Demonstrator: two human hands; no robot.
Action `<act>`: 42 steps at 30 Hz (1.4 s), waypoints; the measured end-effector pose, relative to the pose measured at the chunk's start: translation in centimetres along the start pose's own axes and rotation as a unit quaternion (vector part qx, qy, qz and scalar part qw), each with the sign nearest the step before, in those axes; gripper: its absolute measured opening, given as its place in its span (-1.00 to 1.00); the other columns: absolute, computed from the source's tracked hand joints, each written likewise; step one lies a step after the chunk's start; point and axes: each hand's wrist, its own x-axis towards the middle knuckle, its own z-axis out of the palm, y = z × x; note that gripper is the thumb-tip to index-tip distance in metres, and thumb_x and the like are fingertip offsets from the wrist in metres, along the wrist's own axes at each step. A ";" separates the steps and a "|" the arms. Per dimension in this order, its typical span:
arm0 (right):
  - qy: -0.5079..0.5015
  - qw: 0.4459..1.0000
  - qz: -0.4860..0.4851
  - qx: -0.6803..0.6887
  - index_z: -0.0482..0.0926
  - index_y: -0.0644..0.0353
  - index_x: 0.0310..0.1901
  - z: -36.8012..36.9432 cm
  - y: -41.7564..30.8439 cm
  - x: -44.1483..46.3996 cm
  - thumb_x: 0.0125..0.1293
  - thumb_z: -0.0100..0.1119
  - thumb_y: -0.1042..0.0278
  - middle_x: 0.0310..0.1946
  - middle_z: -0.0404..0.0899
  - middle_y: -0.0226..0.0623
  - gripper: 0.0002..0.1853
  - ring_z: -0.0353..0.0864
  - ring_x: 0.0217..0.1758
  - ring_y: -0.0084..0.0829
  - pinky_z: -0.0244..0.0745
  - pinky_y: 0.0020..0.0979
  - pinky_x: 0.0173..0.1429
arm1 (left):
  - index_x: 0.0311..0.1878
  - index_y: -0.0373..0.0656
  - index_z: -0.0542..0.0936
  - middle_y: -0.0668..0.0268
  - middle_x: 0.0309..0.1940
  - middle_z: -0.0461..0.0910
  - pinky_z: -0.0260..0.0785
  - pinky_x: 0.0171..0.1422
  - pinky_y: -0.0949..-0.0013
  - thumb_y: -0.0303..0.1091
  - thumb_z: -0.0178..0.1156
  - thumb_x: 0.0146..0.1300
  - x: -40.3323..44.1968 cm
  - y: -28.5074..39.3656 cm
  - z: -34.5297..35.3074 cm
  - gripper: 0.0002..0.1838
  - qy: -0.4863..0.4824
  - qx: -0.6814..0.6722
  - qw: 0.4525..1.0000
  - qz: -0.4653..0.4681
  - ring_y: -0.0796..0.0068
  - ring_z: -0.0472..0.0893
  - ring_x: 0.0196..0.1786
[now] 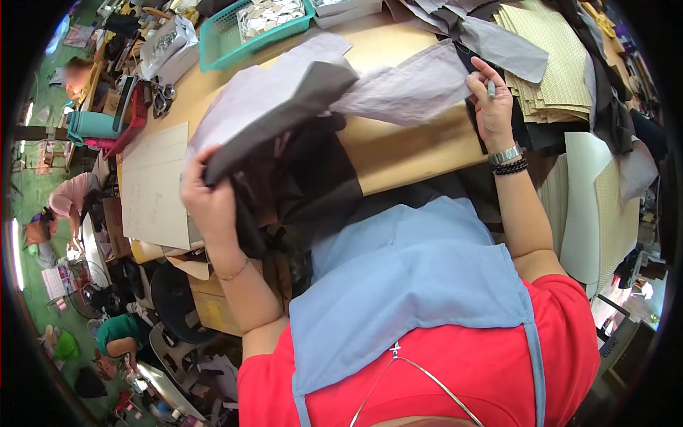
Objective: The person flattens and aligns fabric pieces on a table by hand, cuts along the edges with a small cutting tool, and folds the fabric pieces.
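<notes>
Keep the dark cloth (277, 121) pinched in the left hand (210, 196), raised over the table (416, 146), without creasing the pale cloth (420, 85) beside the right hand (493, 107). Hold the pen-like tool (491, 90) in the right hand clear of fabric. Mind the teal basket (226, 43) beyond and textured sheets (565, 92) rightward, favoring bare wood near the front edge.
</notes>
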 end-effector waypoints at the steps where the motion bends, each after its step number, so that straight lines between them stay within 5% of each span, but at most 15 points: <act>1: 0.033 0.999 0.007 0.000 0.55 0.33 0.19 1.1 -0.3 -0.4 0.30 0.33 0.56 -0.27 0.54 -0.56 -0.58 0.49 -0.25 -0.76 0.45 -0.69 -0.12 | -0.08 -0.12 0.67 0.23 -0.23 0.70 0.35 0.25 0.17 -0.58 0.20 0.05 0.8 -0.6 -0.7 -0.68 0.032 0.110 0.993 0.024 0.13 0.66 -0.08; 3: 0.024 0.998 -0.005 -0.060 0.56 0.33 0.18 0.8 -0.1 -0.6 0.31 0.33 0.54 -0.27 0.53 -0.56 -0.60 0.47 -0.26 -0.77 0.42 -0.70 -0.14 | 0.11 0.02 0.61 0.31 -0.02 0.67 0.13 0.42 -0.15 -0.34 0.28 0.20 1.9 -0.7 -1.4 -0.63 0.067 0.306 0.948 0.061 0.17 0.61 0.12; 7: -0.063 0.980 -0.036 -0.187 0.58 0.24 0.16 0.6 0.5 -1.2 0.34 0.35 0.45 -0.28 0.53 -0.57 -0.63 0.46 -0.26 -0.76 0.42 -0.65 -0.13 | 0.23 0.10 0.55 0.32 0.21 0.54 0.00 0.42 -0.42 -0.09 0.36 0.18 1.4 1.1 0.3 -0.47 0.004 0.312 0.941 0.131 0.18 0.49 0.32; 10: -0.137 0.964 -0.012 -0.228 0.60 0.23 0.11 2.7 0.3 -2.4 0.31 0.40 0.35 -0.23 0.62 -0.44 -0.63 0.57 -0.16 -0.65 0.51 -0.55 -0.05 | 0.23 0.12 0.57 0.28 0.35 0.46 -0.05 0.48 -0.30 -0.19 0.44 0.08 -0.3 4.2 2.9 -0.43 -0.067 0.285 0.930 0.222 0.13 0.34 0.48; 13: -0.204 0.925 -0.059 -0.315 0.63 0.26 0.06 4.7 0.1 -3.1 0.25 0.45 0.30 -0.12 0.70 -0.22 -0.61 0.66 -0.13 -0.42 0.57 -0.41 0.00 | 0.23 0.20 0.58 0.33 0.40 0.41 -0.24 0.52 -0.42 -0.23 0.44 0.05 -2.2 5.4 6.0 -0.41 -0.140 0.229 0.909 0.319 0.12 0.25 0.54; 16: -0.260 0.879 -0.119 -0.381 0.63 0.24 0.03 6.0 0.1 -3.2 0.17 0.49 0.27 -0.15 0.71 -0.10 -0.57 0.68 -0.14 -0.19 0.57 -0.29 0.01 | 0.19 0.21 0.59 0.34 0.43 0.38 -0.34 0.52 -0.46 -0.25 0.43 0.06 -2.9 5.6 9.4 -0.46 -0.200 0.232 0.902 0.304 0.15 0.23 0.56; 22: -0.219 0.876 -0.176 -0.392 0.58 0.21 0.14 6.2 0.5 -3.4 0.13 0.52 0.21 0.10 0.62 -0.01 -0.45 0.63 0.06 -0.13 0.50 -0.26 0.19 | -0.12 0.13 0.64 0.46 0.26 0.55 -0.22 0.49 -0.48 -0.34 0.34 0.16 -0.9 2.7 11.8 -0.79 -0.176 0.221 0.902 0.327 0.27 0.36 0.48; 25: -0.221 0.905 -0.147 -0.332 0.54 0.27 0.19 6.8 -0.1 -3.6 0.16 0.51 0.20 0.19 0.57 -0.04 -0.40 0.59 0.18 -0.24 0.45 -0.30 0.29 | -0.21 0.12 0.65 0.49 0.08 0.65 -0.15 0.58 -0.24 -0.38 0.36 0.15 -2.4 3.8 11.3 -0.84 -0.133 0.063 0.915 0.375 0.33 0.56 0.29; 28: -0.358 0.909 0.095 -0.189 0.52 0.34 0.21 7.4 -1.7 -3.4 0.20 0.49 0.19 0.20 0.56 -0.10 -0.39 0.53 0.24 -0.37 0.39 -0.33 0.36 | -0.17 0.14 0.66 0.44 0.04 0.66 -0.16 0.64 -0.10 -0.40 0.38 0.16 -3.7 3.9 11.2 -0.80 -0.097 -0.014 0.914 0.393 0.30 0.62 0.21; 32: -0.439 0.859 0.220 -0.146 0.64 0.37 -0.03 8.4 -2.8 -3.7 0.32 0.37 0.35 -0.22 0.71 -0.34 -0.71 0.61 -0.20 -0.58 0.53 -0.52 -0.05 | -0.08 0.06 0.63 0.28 0.18 0.58 -0.20 0.64 -0.11 -0.33 0.39 0.14 -3.9 2.2 10.7 -0.73 -0.056 0.031 0.918 0.392 0.09 0.44 0.40; 33: -0.393 0.889 0.168 -0.163 0.66 0.35 -0.13 8.7 -3.3 -4.2 0.33 0.34 0.42 -0.40 0.68 -0.43 -0.81 0.56 -0.35 -0.67 0.49 -0.57 -0.23 | 0.01 0.05 0.61 0.24 0.25 0.52 -0.23 0.63 -0.16 -0.26 0.43 0.11 -3.8 2.5 10.1 -0.63 -0.025 0.093 0.923 0.371 0.04 0.36 0.46; 37: -0.324 0.868 -0.157 -0.342 0.66 0.24 -0.12 7.1 -7.4 -1.6 0.21 0.32 0.54 -0.41 0.66 -0.31 -0.81 0.60 -0.38 -0.54 0.48 -0.50 -0.26 | 0.54 0.00 0.18 0.11 0.56 0.13 -0.48 0.55 -0.41 0.08 0.49 0.00 -2.3 0.1 7.8 0.07 0.031 0.291 0.941 0.173 -0.09 -0.17 0.66; 39: -0.283 0.824 -0.248 -0.424 0.68 0.14 -0.13 6.2 -9.5 -0.4 0.11 0.30 0.59 -0.46 0.61 -0.23 -0.74 0.59 -0.42 -0.32 0.46 -0.38 -0.31 | 0.51 0.03 0.23 0.22 0.48 0.28 -0.22 0.49 -0.48 -0.22 0.42 0.03 -1.5 -0.4 5.8 -0.07 -0.015 0.364 0.929 0.068 0.06 0.12 0.58; 40: -0.284 0.801 -0.248 -0.464 0.68 0.22 -0.12 5.8 -10.2 0.2 0.10 0.20 0.71 -0.34 0.68 -0.26 -0.70 0.65 -0.28 -0.35 0.50 -0.39 -0.16 | 0.47 0.05 0.30 0.24 0.41 0.40 -0.08 0.46 -0.46 -0.35 0.37 0.02 -0.9 -0.4 4.7 -0.14 -0.057 0.378 0.924 0.006 0.14 0.29 0.51; 42: -0.267 0.810 -0.284 -0.438 0.67 0.10 -0.13 6.3 -10.4 1.4 0.11 0.32 0.52 -0.45 0.62 -0.26 -0.74 0.61 -0.40 -0.25 0.48 -0.34 -0.28 | 0.30 0.06 0.51 0.22 0.11 0.64 0.29 0.30 -0.19 -0.58 0.20 -0.07 0.5 -5.0 2.3 -0.26 -0.094 0.321 0.942 -0.009 0.16 0.60 0.19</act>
